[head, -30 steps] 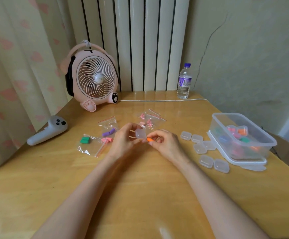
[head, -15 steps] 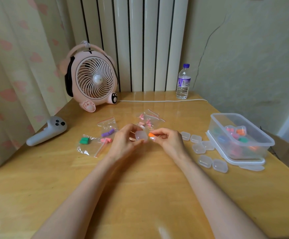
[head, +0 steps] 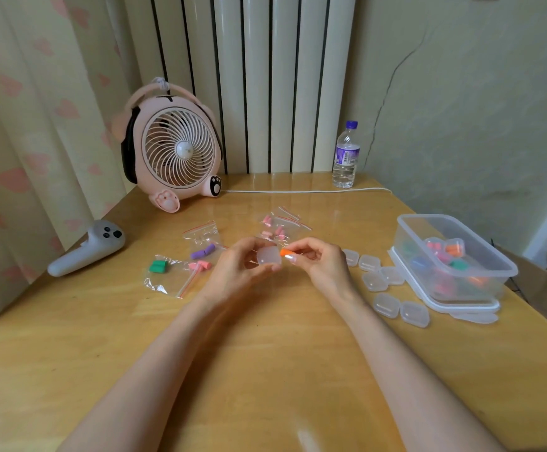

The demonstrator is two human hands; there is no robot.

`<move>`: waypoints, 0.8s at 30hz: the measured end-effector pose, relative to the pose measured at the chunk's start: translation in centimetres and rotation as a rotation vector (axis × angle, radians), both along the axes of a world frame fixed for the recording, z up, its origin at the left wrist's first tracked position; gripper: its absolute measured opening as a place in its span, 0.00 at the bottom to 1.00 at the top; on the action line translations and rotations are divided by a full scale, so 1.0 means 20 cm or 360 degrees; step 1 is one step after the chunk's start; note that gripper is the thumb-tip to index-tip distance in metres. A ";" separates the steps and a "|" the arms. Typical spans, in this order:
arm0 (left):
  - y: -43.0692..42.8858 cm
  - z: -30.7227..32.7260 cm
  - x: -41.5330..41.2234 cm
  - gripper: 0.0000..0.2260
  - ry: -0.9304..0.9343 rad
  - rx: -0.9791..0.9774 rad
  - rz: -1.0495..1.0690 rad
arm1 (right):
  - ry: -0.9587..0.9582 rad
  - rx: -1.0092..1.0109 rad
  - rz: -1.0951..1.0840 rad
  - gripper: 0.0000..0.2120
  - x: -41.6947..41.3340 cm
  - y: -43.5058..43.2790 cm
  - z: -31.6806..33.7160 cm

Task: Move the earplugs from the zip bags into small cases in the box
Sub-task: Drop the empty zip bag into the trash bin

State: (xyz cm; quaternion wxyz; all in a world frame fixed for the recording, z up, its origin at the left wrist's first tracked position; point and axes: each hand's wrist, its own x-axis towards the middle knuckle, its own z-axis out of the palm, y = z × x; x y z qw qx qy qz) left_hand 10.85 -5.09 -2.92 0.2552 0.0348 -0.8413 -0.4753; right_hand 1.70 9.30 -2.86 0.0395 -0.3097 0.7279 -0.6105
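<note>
My left hand (head: 237, 272) holds a small clear case (head: 268, 256) above the middle of the table. My right hand (head: 322, 261) pinches an orange earplug (head: 286, 252) right at the case's edge. Several zip bags lie beyond: one with green earplugs (head: 158, 267), one with purple earplugs (head: 203, 251), one with pink earplugs (head: 200, 265) and a pile with pink earplugs (head: 273, 230). At the right stands the clear box (head: 480, 256) with filled cases inside. Several empty small cases (head: 386, 305) lie beside it.
A pink fan (head: 174, 158) stands at the back left, its white cable (head: 298, 191) running right past a water bottle (head: 346, 156). A grey controller (head: 87, 249) lies at the left edge. The box's lid (head: 475, 318) lies under the box.
My right hand has brought the orange earplug up and left, from just below the case to its edge. Both hands have risen slightly.
</note>
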 end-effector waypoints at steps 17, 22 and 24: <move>0.01 0.01 0.01 0.19 0.0021 -0.0046 -0.0104 | 0.0217 0.0065 -0.0073 0.08 0.03 0.01 0.03; -0.01 0.00 0.02 0.16 -0.0015 -0.0006 -0.0185 | 0.0595 0.0261 -0.0031 0.05 0.03 0.01 0.00; -0.01 0.01 0.02 0.18 -0.0015 0.0035 -0.0227 | 0.0629 0.0363 0.0005 0.06 0.02 0.01 -0.01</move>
